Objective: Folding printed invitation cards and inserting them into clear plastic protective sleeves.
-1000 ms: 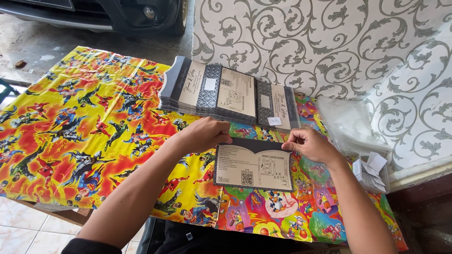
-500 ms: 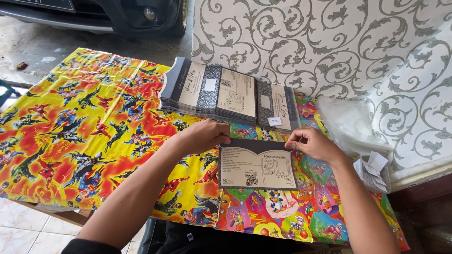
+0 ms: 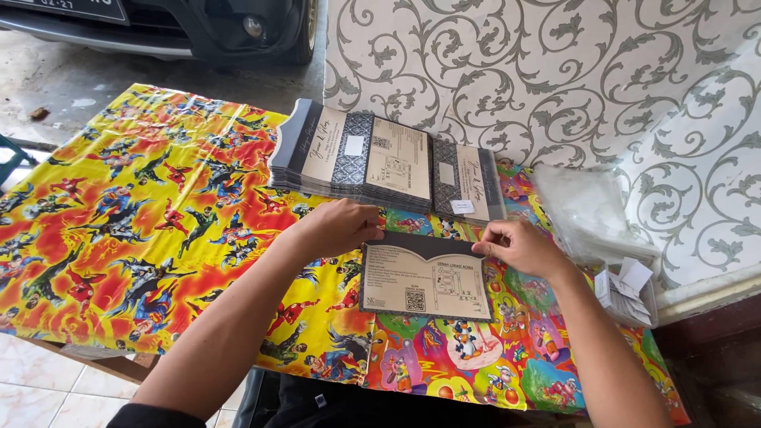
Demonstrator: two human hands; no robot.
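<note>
A folded card (image 3: 426, 277), beige with a dark grey top edge and a small square code, lies flat on the colourful cartoon-print table cover (image 3: 143, 206). My left hand (image 3: 337, 228) pinches its upper left corner. My right hand (image 3: 519, 247) pinches its upper right corner. Just beyond the card rests a fanned stack of similar grey and beige cards (image 3: 357, 158), with a second, smaller pile (image 3: 468, 182) to its right.
Clear plastic sleeves (image 3: 590, 210) and small white paper slips (image 3: 626, 285) lie at the table's right end, against a white wall with grey scroll pattern (image 3: 555, 79). A dark car's front (image 3: 198, 24) is parked on the concrete beyond the table.
The card has slid slightly right and toward me under both hands. The hands keep their hold on the top corners.
</note>
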